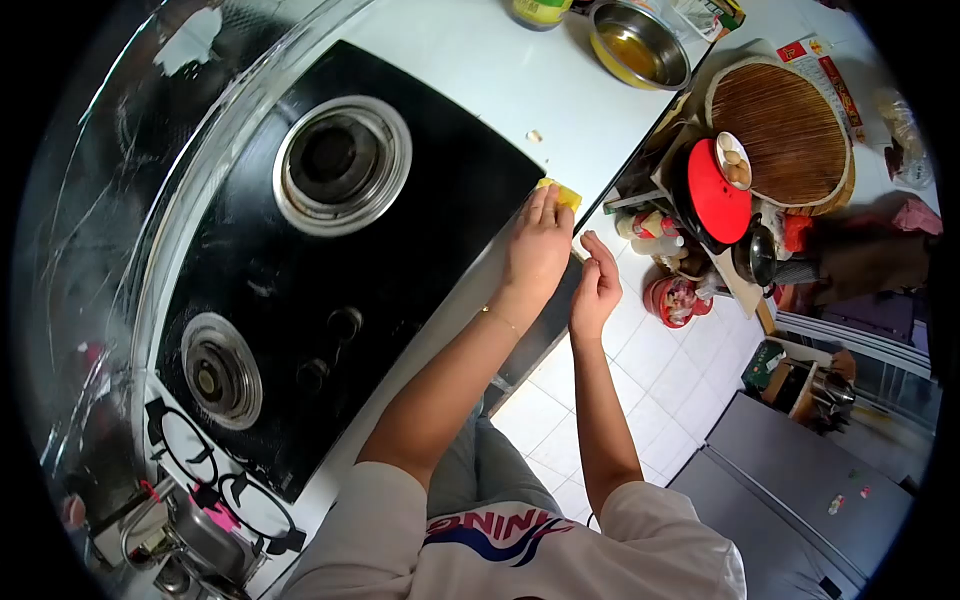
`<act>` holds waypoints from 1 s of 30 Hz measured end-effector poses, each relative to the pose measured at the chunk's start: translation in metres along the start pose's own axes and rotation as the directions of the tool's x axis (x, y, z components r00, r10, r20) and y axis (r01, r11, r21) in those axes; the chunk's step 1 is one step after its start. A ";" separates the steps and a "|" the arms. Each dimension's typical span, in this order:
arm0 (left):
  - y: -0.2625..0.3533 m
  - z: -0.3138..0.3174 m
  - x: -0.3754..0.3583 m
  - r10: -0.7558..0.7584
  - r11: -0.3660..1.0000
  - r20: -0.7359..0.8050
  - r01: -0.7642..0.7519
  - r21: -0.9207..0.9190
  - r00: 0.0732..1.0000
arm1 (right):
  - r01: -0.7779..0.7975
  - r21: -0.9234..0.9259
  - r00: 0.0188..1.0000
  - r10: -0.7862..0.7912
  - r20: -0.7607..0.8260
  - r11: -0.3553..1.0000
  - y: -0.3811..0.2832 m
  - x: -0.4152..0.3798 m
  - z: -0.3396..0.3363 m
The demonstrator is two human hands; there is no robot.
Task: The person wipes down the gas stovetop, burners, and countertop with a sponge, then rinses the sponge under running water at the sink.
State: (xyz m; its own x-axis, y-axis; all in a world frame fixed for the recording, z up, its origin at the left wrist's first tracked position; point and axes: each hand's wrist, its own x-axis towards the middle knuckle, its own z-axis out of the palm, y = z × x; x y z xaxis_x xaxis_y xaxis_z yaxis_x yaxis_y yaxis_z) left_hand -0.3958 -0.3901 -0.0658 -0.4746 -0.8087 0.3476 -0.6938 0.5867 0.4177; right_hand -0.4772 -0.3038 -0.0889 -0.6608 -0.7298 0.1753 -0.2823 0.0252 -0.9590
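Fingers of my left hand [541, 245] press on a yellow sponge or cloth [566, 195] at the right corner of the black gas stove [430, 190], where it meets the white counter [450, 70]. Just to the right, beyond the counter's front edge, my right hand [597, 287] hangs in the air with its fingers together and slightly curled; nothing shows in it. Small pale scraps [534, 136] lie on the counter above the sponge.
A metal bowl [640, 45] with yellowish liquid stands at the top right of the counter, beside a jar [540, 12]. Right of the counter are a red round lid [718, 192], a plate of eggs [733, 160] and a woven tray [780, 130]. Pan supports [188, 445] lie at lower left.
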 end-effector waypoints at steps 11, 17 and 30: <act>-0.003 0.026 0.061 0.184 0.982 0.063 -0.186 0.036 0.981 | -0.043 0.038 0.995 0.046 -0.086 0.998 -0.007 0.080 -0.008; -0.069 0.029 0.143 0.030 0.896 0.163 -0.099 0.434 0.986 | -0.139 0.055 0.985 0.144 -0.097 0.989 -0.007 0.076 -0.016; -0.062 0.055 0.185 0.246 0.965 0.203 -0.258 0.037 0.948 | 0.062 -0.057 0.992 -0.055 0.115 0.996 -0.011 0.171 0.016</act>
State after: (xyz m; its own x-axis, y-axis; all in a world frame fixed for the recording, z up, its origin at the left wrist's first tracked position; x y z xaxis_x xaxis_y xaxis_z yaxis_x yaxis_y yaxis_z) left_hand -0.4707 -0.5786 -0.0736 -0.7304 -0.6310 0.2613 -0.5673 0.7736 0.2824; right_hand -0.5757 -0.4396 -0.0522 -0.5601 -0.8035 0.2015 -0.3617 0.0183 -0.9321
